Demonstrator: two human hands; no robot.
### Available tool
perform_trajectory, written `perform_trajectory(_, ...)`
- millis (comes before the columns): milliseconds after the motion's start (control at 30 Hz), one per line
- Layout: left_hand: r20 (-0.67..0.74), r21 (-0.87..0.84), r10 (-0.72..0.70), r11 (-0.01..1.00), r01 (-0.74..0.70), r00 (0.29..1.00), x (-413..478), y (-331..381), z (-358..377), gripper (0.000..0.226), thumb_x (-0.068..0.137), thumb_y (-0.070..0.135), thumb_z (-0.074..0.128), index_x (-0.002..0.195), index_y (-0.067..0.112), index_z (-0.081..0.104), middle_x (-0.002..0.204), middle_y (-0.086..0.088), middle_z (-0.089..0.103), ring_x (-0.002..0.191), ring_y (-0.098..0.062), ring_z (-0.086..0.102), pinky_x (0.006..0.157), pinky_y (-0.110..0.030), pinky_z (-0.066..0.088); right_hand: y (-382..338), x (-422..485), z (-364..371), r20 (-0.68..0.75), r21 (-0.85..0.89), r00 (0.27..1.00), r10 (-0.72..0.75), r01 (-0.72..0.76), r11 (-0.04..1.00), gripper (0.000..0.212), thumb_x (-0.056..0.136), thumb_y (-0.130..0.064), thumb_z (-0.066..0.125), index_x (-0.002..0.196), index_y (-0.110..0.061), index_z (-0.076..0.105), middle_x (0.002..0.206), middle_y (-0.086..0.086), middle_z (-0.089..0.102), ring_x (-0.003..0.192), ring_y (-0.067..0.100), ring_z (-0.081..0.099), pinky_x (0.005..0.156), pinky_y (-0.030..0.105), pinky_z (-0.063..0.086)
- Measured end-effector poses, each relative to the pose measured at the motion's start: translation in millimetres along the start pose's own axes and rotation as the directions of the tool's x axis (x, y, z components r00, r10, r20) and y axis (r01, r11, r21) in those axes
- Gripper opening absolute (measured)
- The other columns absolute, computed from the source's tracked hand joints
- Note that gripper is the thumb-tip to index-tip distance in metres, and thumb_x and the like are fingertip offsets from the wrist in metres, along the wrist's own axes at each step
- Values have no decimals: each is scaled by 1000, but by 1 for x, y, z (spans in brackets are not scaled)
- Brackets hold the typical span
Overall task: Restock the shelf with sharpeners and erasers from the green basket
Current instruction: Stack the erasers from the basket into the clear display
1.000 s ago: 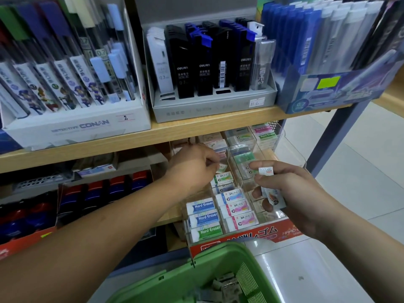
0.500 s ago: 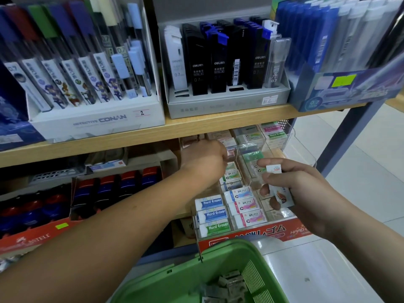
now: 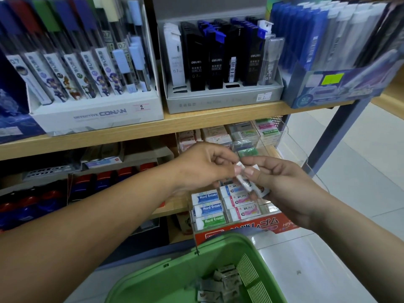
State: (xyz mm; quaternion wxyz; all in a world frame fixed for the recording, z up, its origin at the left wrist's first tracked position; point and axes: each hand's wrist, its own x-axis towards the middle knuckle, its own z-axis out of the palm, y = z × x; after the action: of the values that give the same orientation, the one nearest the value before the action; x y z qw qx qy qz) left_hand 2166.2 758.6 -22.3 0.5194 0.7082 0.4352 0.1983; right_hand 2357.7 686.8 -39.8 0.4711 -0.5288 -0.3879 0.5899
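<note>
The right hand (image 3: pixel 282 186) curls its fingers around a few small white erasers (image 3: pixel 249 184). The left hand (image 3: pixel 203 166) pinches the upper end of one. At 6 o'clock, just below, stands the eraser display box (image 3: pixel 240 228). Further at 6 o'clock is the green basket (image 3: pixel 170 276).

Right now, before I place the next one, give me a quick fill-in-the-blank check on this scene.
1. The left hand and right hand both hold small white ____.
2. The basket below them is coloured ____.
3. The front-left packs in the display read Hard ____.
4. The price tag on the Conan box reads ____.
Missing words: erasers; green; Eraser; 2.
</note>
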Motion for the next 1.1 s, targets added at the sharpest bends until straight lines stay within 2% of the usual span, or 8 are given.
perform_trajectory(133, 26, -63, -77, 995, 79, 997, 1, -5, -4, 11, 95, 20, 74, 105, 16, 76, 91, -2, 72, 70, -4, 64, 63, -24, 52, 0, 0, -3, -34, 8, 999, 6, -6, 1000, 25, 97, -9, 65, 121, -2, 70, 102, 22, 78, 86, 34, 75, 84, 50, 59)
perform_trajectory(300, 7, -51, -106, 993, 106, 994, 3, -5, -9, 11, 99, 21, 68, 109, 16, 70, 100, -7, 75, 83, -13, 70, 64, -29, 55, 1, 3, -7, -60, -22, 998, 33, -34, 999, 20, 98, -12, 67, 117, -8, 72, 102, 15, 80, 91, 33, 79, 69, 43, 66)
perform_trajectory(467, -37, -125, -127, 985, 121, 991, 5, -1, -12, 11, 109, 22, 50, 118, 17, 56, 117, -20, 69, 81, -30, 78, 59, -33, 62, 2, 3, -7, -159, -213, 985, -65, 30, 977, 12, 101, -19, 67, 108, -12, 73, 92, 6, 81, 76, 30, 79, 50, 34, 56)
perform_trajectory(633, -103, -87, -108, 991, 99, 989, 12, -8, -12, 31, 109, 16, 50, 134, 33, 55, 134, -12, 56, 70, -19, 72, 63, -29, 60, 0, 7, -14, -306, -160, 949, -81, 32, 987, 12, 101, -12, 67, 109, -17, 74, 98, 5, 80, 80, 26, 79, 59, 38, 61)
perform_trajectory(733, -116, 70, -96, 992, 105, 989, 17, -15, -10, 49, 103, 7, 58, 146, 29, 49, 125, -9, 62, 76, -20, 74, 71, -33, 63, -1, 6, -18, -318, -70, 948, -26, 4, 998, 26, 100, 0, 63, 114, -18, 74, 106, 7, 77, 82, 29, 80, 67, 42, 65)
perform_trajectory(867, -216, 132, -93, 984, 123, 972, 20, -14, -4, 21, 95, 9, 72, 113, 15, 64, 93, -5, 74, 76, -23, 76, 73, -40, 65, -5, 3, -26, -410, -71, 911, -31, 2, 997, 29, 97, 2, 65, 114, -19, 74, 102, 7, 75, 80, 27, 79, 63, 40, 66)
perform_trajectory(1000, -268, 133, -71, 985, 110, 961, 22, -10, 4, 16, 88, 13, 81, 98, 15, 68, 84, -6, 75, 67, -21, 75, 68, -37, 64, -7, -3, -40, -524, -234, 843, -123, -3, 972, 19, 92, -15, 78, 110, -17, 72, 91, 3, 76, 70, 25, 75, 51, 32, 60)
perform_trajectory(1100, -302, 134, -22, 989, 65, 953, 22, -7, 10, 14, 88, 16, 81, 94, 18, 69, 88, -9, 74, 65, -19, 71, 64, -37, 63, -8, -6, -54, -599, -261, 784, -162, 1, 965, 12, 92, -22, 78, 102, -18, 74, 86, 1, 76, 68, 23, 76, 61, 42, 64)
